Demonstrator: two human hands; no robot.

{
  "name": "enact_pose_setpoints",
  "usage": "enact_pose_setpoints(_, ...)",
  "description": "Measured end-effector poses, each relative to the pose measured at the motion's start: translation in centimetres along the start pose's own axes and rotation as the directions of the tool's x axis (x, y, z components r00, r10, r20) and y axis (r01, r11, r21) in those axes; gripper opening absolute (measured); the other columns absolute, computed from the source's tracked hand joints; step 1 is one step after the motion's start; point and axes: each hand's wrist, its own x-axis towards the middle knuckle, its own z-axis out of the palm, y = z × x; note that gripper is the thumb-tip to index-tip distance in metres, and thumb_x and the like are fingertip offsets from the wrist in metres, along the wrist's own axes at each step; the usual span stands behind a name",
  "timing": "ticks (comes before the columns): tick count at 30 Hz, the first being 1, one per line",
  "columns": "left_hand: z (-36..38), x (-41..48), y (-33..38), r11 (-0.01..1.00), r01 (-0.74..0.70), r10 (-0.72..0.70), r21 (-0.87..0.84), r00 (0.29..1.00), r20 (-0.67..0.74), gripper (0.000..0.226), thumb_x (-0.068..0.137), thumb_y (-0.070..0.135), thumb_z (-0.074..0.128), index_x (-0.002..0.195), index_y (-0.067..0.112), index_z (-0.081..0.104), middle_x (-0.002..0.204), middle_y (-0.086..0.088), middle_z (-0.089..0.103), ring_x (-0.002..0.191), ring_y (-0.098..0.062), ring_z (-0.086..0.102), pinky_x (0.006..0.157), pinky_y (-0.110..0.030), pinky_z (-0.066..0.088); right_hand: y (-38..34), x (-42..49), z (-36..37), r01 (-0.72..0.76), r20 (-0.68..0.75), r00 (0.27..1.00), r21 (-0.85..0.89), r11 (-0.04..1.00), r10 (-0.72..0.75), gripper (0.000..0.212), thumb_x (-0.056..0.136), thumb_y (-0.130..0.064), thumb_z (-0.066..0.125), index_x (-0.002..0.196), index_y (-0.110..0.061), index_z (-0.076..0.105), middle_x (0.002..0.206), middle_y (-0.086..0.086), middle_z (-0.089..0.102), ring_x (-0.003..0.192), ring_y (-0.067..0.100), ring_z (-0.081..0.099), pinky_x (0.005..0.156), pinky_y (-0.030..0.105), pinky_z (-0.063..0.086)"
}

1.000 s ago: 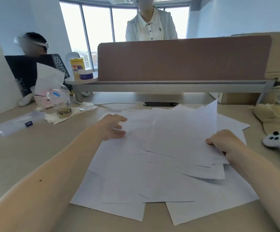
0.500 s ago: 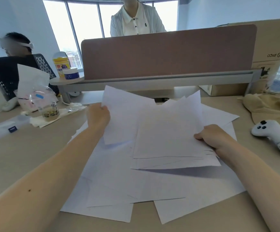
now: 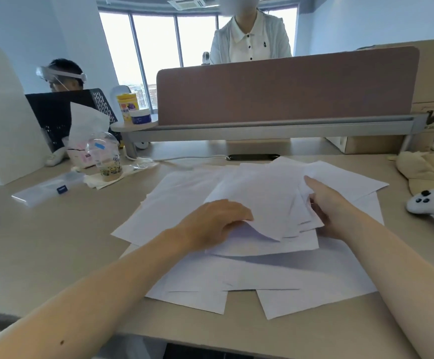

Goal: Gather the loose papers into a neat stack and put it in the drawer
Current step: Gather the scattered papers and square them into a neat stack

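Note:
Many loose white papers (image 3: 182,203) lie fanned out across the beige desk (image 3: 42,250) in front of me. A smaller untidy bundle of sheets (image 3: 270,200) rests on top of them, slightly lifted at its near edge. My left hand (image 3: 215,221) has its fingers tucked under the bundle's left near corner. My right hand (image 3: 327,203) grips the bundle's right edge, thumb on top. No drawer is in view.
A brown divider panel (image 3: 285,86) runs along the desk's back. A drink cup (image 3: 108,164) and tissue pack (image 3: 83,154) stand at the left, a clear flat case (image 3: 47,189) nearer. A white controller (image 3: 433,206) lies at the right. Two people are beyond the desk.
My left hand lowered the raised sheet onto the bundle and moved right and nearer, under its corner. The bundle now lies flatter, held by both hands.

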Motion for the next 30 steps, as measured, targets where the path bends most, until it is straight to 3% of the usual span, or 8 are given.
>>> enact_pose_setpoints(4, -0.4, -1.7, 0.6, 0.995, 0.071, -0.059, -0.071, 0.984, 0.167, 0.050, 0.089, 0.057, 0.053, 0.123, 0.024, 0.066, 0.133, 0.009, 0.062, 0.123, -0.010, 0.053, 0.108, -0.028, 0.038, 0.8, 0.9, 0.7, -0.013, -0.094, 0.995, -0.362, 0.932, -0.023, 0.029, 0.084, -0.005, 0.072, 0.108, 0.008, 0.062, 0.090, 0.021, 0.070, 0.073, 0.033, 0.068, 0.065, 0.038, 0.056)
enact_pose_setpoints(7, -2.2, -3.0, -1.5, 0.900, 0.396, -0.406, -0.180, 0.914, -0.016, 0.054, 0.076, 0.069, 0.055, 0.107, 0.026, 0.068, 0.113, 0.010, 0.067, 0.105, -0.010, 0.059, 0.095, -0.030, 0.045, 0.4, 1.6, 1.1, 0.018, -0.119, 0.987, -0.600, 0.800, -0.112, 0.018, 0.084, -0.003, 0.069, 0.095, 0.007, 0.059, 0.081, 0.019, 0.063, 0.066, 0.030, 0.061, 0.059, 0.030, 0.048)
enact_pose_setpoints(9, -3.9, -4.3, -4.8, 0.727, 0.673, -0.684, -0.138, 0.727, -0.059, 0.051, 0.074, 0.065, 0.067, 0.104, 0.024, 0.061, 0.111, 0.004, 0.062, 0.102, -0.016, 0.058, 0.088, -0.032, 0.046, -0.4, 1.7, 1.2, 0.036, -0.105, 0.984, -0.680, 0.732, -0.146, 0.019, 0.088, -0.012, 0.069, 0.083, -0.001, 0.054, 0.079, 0.015, 0.059, 0.065, 0.026, 0.055, 0.055, 0.029, 0.040)
enact_pose_setpoints(11, -5.9, -6.4, -7.3, 0.495, 0.869, -0.862, 0.017, 0.488, 0.136, 0.078, 0.069, 0.066, 0.073, 0.126, 0.017, 0.051, 0.130, -0.002, 0.052, 0.119, -0.023, 0.050, 0.098, -0.034, 0.041, -0.9, 2.3, 1.1, 0.069, -0.081, 0.981, -0.711, 0.700, -0.179, 0.019, 0.088, -0.014, 0.069, 0.085, -0.001, 0.055, 0.088, 0.016, 0.062, 0.072, 0.027, 0.056, 0.062, 0.032, 0.042)
enact_pose_setpoints(14, -8.3, -10.3, -9.7, 0.307, 0.922, -0.915, 0.236, 0.218, 0.340, 0.104, 0.062, 0.072, 0.074, 0.144, 0.018, 0.041, 0.145, -0.004, 0.045, 0.132, -0.028, 0.044, 0.109, -0.040, 0.036, -1.5, 2.9, 2.3, 0.099, -0.011, 0.985, -0.776, 0.623, -0.169, 0.023, 0.089, -0.017, 0.068, 0.101, 0.000, 0.059, 0.091, 0.012, 0.064, 0.076, 0.024, 0.057, 0.068, 0.034, 0.043)
enact_pose_setpoints(16, -8.6, -10.8, -10.6, 0.262, 0.929, -0.911, 0.260, 0.149, 0.384, 0.097, 0.057, 0.071, 0.078, 0.129, 0.010, 0.056, 0.132, -0.010, 0.057, 0.118, -0.030, 0.054, 0.099, -0.037, 0.043, -2.2, 3.1, 2.4, 0.105, 0.013, 0.988, -0.789, 0.606, -0.154, 0.025, 0.089, -0.017, 0.069, 0.105, -0.001, 0.059, 0.088, 0.008, 0.063, 0.076, 0.022, 0.056, 0.065, 0.032, 0.041)
enact_pose_setpoints(24, -8.5, -11.4, -11.1, 0.147, 0.979, -0.916, -0.144, 0.190, 0.353, 0.024, 0.086, 0.020, 0.071, 0.106, 0.009, 0.061, 0.089, -0.009, 0.066, 0.073, -0.019, 0.062, 0.059, -0.026, 0.051, -1.9, 4.0, 8.1, 0.194, 0.155, 0.980, -0.877, 0.439, -0.125, 0.023, 0.086, -0.018, 0.068, 0.102, -0.003, 0.060, 0.102, 0.014, 0.063, 0.093, 0.031, 0.058, 0.077, 0.035, 0.043)
enact_pose_setpoints(30, -6.9, -11.0, -10.1, -0.144, 0.581, -0.908, -0.801, 0.245, 0.341, 0.029, 0.105, 0.013, 0.034, 0.121, 0.007, 0.058, 0.104, -0.017, 0.072, 0.087, -0.030, 0.071, 0.064, -0.037, 0.061, -1.0, 4.6, 10.4, 0.251, 0.239, 0.968, -0.875, 0.414, -0.081, 0.015, 0.086, -0.019, 0.070, 0.094, -0.006, 0.069, 0.093, 0.011, 0.069, 0.084, 0.024, 0.063, 0.072, 0.031, 0.048)
